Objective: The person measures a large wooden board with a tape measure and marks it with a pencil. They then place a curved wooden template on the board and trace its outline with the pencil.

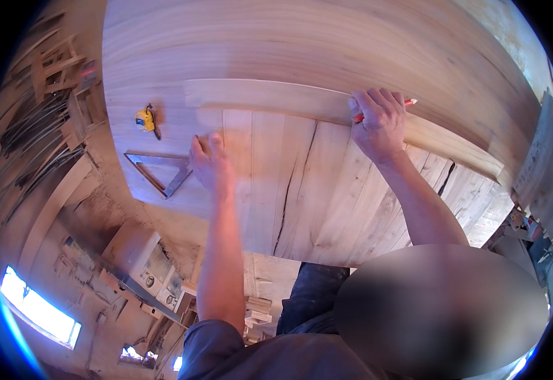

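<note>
My right hand (379, 126) is closed around a red pencil (409, 102), whose pale end sticks out to the right. It rests at the edge of a long thin wooden strip (270, 90) lying across the far side of a panel of joined boards (260, 171). Over the panel's left edge, my left hand (212, 164) is slightly blurred, thumb and finger apart, with nothing visible in it. Close to its left lies a triangular set square (172, 174). A yellow tape measure (144, 120) sits farther left. Two dark cracks run through the panel.
The panel and tools lie on a large wooden worktop (276, 38). On the floor at left are dark cables or rods (32, 126) and wooden frames (58, 66). A machine with round knobs (153, 272) stands at lower left. Boards (542, 149) lean at the right.
</note>
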A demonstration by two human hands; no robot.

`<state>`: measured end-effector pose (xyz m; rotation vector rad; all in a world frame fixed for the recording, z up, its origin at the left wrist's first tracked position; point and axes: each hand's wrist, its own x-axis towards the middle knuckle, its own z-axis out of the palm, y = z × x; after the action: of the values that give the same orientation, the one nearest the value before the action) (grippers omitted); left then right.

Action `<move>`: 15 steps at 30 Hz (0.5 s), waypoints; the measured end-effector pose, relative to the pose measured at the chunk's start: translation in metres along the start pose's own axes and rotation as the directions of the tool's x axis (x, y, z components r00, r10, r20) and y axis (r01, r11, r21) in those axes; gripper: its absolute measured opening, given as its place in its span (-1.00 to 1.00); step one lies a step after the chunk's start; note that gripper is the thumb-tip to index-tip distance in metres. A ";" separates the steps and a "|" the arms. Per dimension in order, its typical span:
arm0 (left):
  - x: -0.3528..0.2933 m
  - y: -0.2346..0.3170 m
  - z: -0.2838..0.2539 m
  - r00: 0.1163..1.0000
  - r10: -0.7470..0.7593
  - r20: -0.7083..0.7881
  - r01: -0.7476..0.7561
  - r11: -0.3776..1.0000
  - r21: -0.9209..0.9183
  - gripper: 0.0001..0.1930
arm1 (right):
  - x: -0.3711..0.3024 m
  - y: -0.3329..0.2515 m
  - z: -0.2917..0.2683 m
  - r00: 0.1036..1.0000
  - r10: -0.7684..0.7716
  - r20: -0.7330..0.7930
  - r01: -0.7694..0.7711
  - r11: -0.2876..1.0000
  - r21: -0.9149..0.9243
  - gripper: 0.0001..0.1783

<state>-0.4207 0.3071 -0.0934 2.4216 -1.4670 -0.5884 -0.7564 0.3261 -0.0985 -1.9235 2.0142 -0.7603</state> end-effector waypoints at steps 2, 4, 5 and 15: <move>0.012 0.006 0.003 1.000 -0.026 0.004 0.026 0.995 -0.097 -0.19 | 0.000 0.000 0.001 1.000 -0.006 -0.006 0.006 1.000 0.007 -0.74; 0.025 0.024 0.009 0.996 0.071 -0.057 -0.071 0.997 0.003 -0.20 | -0.002 0.001 0.000 1.000 -0.004 -0.023 0.004 1.000 0.012 -0.75; 0.033 0.036 0.012 0.918 0.366 -0.154 -0.340 0.925 0.170 -0.25 | -0.004 0.001 0.000 1.000 -0.013 -0.028 0.015 0.999 0.039 -0.76; -0.041 0.171 0.095 0.444 0.855 0.268 -0.880 0.473 -0.051 -0.76 | -0.004 0.003 0.002 0.996 0.032 -0.086 -0.030 0.999 0.028 -0.89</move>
<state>-0.6154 0.2647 -0.0986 1.2604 -2.5878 -0.5622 -0.7576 0.3298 -0.1022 -1.8706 2.0679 -0.8724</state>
